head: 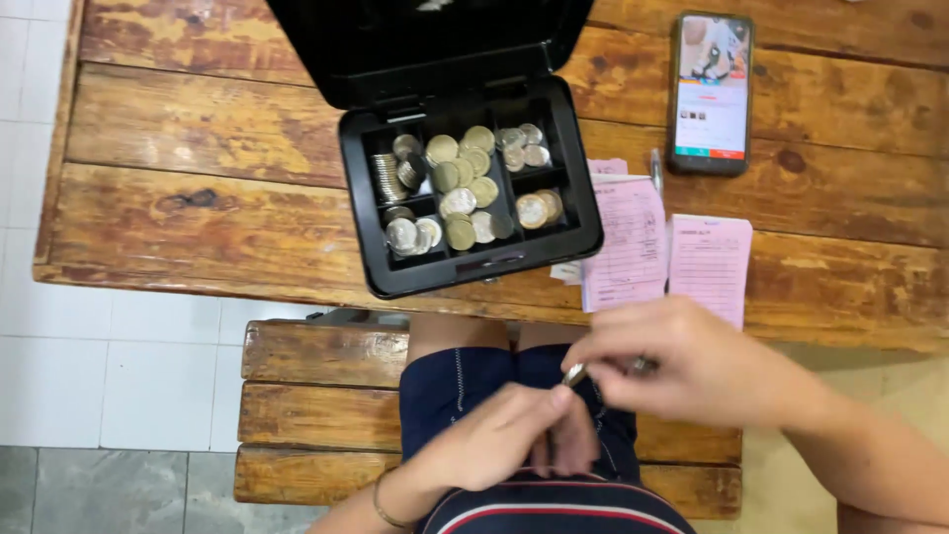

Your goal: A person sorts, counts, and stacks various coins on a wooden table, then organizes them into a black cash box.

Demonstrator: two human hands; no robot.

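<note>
Closest in, both hands meet over the lap, above the bench [316,396]. The left hand [504,435] is cupped with fingers curled, its thumb pressing up against a coin [574,374]; whether more coins lie inside the palm cannot be told. The right hand [682,366] is closed narrow, pinching that coin at its fingertips, and a second small metal glint shows just beside it under the fingers (a ring or another coin, too small to say).

The step in hand looks like handling coins one at a time between the two hands, well apart from the box they belong with. A next move would call for a firm pinch on the coin's edge and a clear lift over the table [198,198] rim.

Further out, on the table, two pink slips [710,262] lie side by side, one partly tucked beneath the cash box [583,198]. The box is black, its lid tipped back, its tray compartments filled with silver and brass-coloured coins, some stacked on edge at the left. A pen lies near the slips, and beyond it a phone [710,94] rests face up, screen lit.
</note>
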